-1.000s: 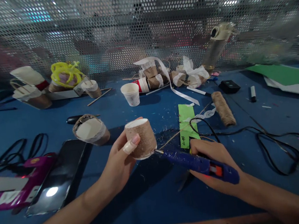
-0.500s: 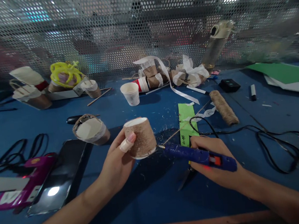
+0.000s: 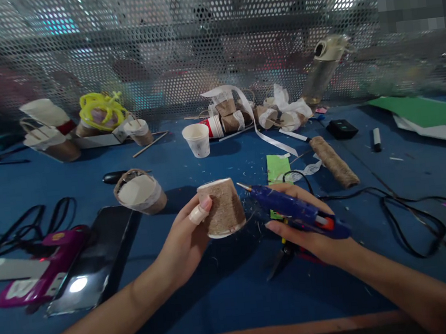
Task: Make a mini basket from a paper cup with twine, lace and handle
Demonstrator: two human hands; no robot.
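Note:
A paper cup wrapped in brown twine (image 3: 223, 209) is tilted in my left hand (image 3: 188, 234), whose thumb presses its side. My right hand (image 3: 312, 221) grips a blue glue gun (image 3: 286, 203). The gun's metal tip points at the upper right edge of the wrapped cup, a small gap apart from it. A thin strand trails off the cup's lower right side. Under my right hand lie scissors (image 3: 281, 261), partly hidden, and a green paper strip (image 3: 278, 167). A spool of twine (image 3: 334, 161) rests beyond that hand.
A decorated cup (image 3: 142, 192) and a phone (image 3: 97, 260) lie to the left, near a purple glue gun (image 3: 44, 265). A white paper cup (image 3: 197, 140) stands farther back. The black cord (image 3: 393, 197) runs across the right side. A perforated metal panel (image 3: 179, 49) closes off the back.
The glue gun's tip has moved up from the wrapped cup's lower edge to its upper right side, away from the surface. The cup has shifted slightly right in view.

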